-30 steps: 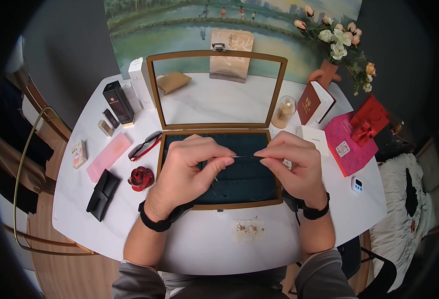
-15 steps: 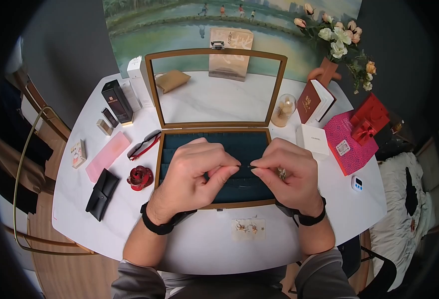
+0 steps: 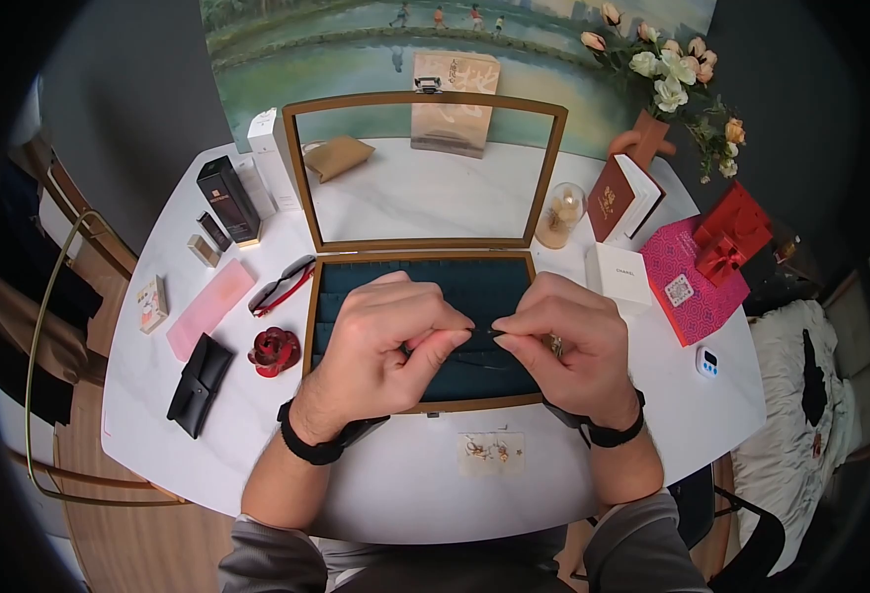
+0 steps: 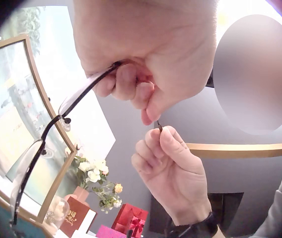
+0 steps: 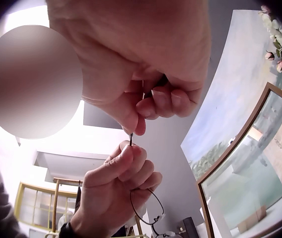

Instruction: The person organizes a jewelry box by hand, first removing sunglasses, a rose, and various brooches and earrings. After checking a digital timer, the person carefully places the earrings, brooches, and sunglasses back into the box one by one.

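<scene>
My left hand [image 3: 385,341] pinches a thin dark piece between thumb and fingertip; it looks like the temple of a pair of eyeglasses. The black-rimmed eyeglasses [image 4: 57,119], with clear lenses, hang beside the left hand's curled fingers in the left wrist view. Facing it, my right hand [image 3: 578,341] pinches the far end of the same thin piece [image 5: 130,140]. Only a short gap parts the fingertips. Both hands are above a wooden glass-lidded box [image 3: 474,405] with dark teal lining, its lid [image 3: 425,97] standing raised.
Left lie sunglasses [image 3: 282,287], a red flower-shaped ornament [image 3: 275,352], a black case [image 3: 201,385] and a pink sleeve [image 3: 209,308]. Earrings on a clear card [image 3: 492,453] lie in front. To the right stand a white box [image 3: 618,279], a glass dome [image 3: 563,212] and a red book [image 3: 621,203].
The hands have come closer together and slightly lower, so less of the thin piece shows between the fingertips. Over the last half second they have barely moved.
</scene>
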Motion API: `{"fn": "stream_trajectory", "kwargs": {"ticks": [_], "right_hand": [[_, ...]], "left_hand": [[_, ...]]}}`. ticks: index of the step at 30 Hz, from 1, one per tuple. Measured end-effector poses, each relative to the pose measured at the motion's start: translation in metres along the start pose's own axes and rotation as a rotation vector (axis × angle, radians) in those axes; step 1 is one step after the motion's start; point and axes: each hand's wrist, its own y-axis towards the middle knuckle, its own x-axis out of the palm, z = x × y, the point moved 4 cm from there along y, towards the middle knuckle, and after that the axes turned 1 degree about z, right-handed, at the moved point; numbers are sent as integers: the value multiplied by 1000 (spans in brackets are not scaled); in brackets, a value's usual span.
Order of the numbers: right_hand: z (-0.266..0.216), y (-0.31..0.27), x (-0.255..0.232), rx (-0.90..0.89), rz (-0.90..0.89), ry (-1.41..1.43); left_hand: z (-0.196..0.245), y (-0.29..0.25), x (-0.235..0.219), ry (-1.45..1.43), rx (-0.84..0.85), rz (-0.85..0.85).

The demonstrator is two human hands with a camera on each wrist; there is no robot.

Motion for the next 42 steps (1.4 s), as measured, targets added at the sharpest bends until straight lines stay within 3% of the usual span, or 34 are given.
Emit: {"fn": "stream_trajectory", "kwargs": {"ticks": [24,29,33,38,42], "right_hand": [[2,0,4,27,15,-6],[6,1,0,82,53,-2],[8,3,-8,108,71,-99],[12,3,-15,121,88,-107],[11,4,-16,87,83,-157]], "left_hand": [[-7,-3,1,5,2,8],[-10,-1,0,26,-110,27],[-9,4,-1,85,-49,34],[-10,1,-6,66,-124,102],[-13,0,-9,85,-86,128]]}}
